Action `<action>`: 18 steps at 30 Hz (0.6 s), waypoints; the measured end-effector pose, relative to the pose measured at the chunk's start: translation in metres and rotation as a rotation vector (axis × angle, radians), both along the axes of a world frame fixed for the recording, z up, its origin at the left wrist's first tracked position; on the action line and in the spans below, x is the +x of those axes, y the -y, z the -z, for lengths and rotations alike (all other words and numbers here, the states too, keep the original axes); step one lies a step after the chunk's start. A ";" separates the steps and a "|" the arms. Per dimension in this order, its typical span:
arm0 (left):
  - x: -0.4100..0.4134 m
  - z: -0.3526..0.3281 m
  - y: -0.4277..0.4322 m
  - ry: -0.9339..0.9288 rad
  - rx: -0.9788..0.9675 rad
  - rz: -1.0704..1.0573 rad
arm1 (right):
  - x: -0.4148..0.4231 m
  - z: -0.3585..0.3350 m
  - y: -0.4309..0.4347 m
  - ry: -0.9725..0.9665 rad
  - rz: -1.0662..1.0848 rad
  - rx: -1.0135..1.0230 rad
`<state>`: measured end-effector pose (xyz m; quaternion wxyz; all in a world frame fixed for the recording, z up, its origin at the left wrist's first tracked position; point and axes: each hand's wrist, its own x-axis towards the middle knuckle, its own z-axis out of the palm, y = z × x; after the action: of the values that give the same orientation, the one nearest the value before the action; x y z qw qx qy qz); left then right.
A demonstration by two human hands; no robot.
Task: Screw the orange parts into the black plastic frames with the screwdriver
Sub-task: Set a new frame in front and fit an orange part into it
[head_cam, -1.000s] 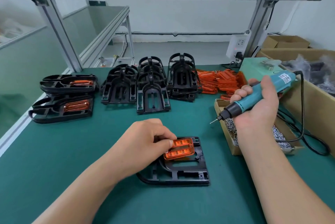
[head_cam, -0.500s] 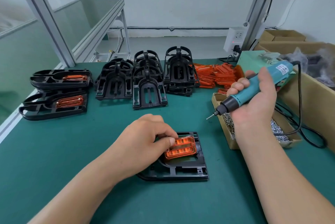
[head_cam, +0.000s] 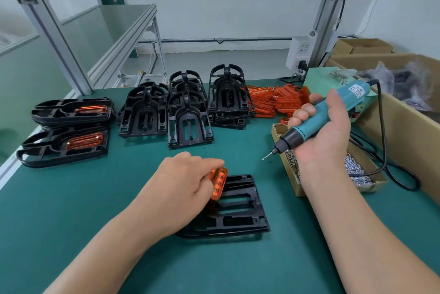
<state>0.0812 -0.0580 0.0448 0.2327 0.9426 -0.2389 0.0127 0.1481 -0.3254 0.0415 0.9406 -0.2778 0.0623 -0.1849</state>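
Note:
A black plastic frame (head_cam: 240,212) lies flat on the green mat in front of me. My left hand (head_cam: 181,189) pinches an orange part (head_cam: 219,185) and holds it tilted up on edge over the frame's left side. The part is lifted out of the frame's recess. My right hand (head_cam: 321,132) grips a teal electric screwdriver (head_cam: 319,120), its bit pointing down and left, above the mat to the right of the frame. The bit touches nothing.
A small cardboard box of screws (head_cam: 357,170) sits under my right hand. Bare black frames (head_cam: 188,108) and a pile of orange parts (head_cam: 273,101) lie at the back. Two frames with orange parts fitted (head_cam: 69,132) lie at left. Large cardboard boxes (head_cam: 409,127) stand at right.
The orange part lay flat in the frame before; my left hand has now tipped it up on edge out of the recess. The screwdriver hand has stayed about where it was.

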 end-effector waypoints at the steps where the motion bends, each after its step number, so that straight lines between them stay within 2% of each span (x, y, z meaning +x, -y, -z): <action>1: -0.001 0.000 0.000 0.027 0.004 -0.005 | 0.000 0.000 0.000 0.000 0.002 0.000; 11: 0.001 0.007 0.000 0.073 -0.039 0.048 | 0.002 0.002 0.002 -0.006 0.003 -0.004; 14: 0.002 0.007 -0.003 0.106 -0.011 0.015 | 0.002 0.002 0.002 -0.011 0.000 0.000; 18: 0.001 0.007 0.000 0.057 -0.140 -0.094 | 0.002 0.002 0.002 -0.008 -0.003 0.004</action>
<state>0.0824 -0.0576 0.0379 0.2904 0.9335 -0.1992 0.0669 0.1498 -0.3270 0.0400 0.9411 -0.2769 0.0658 -0.1824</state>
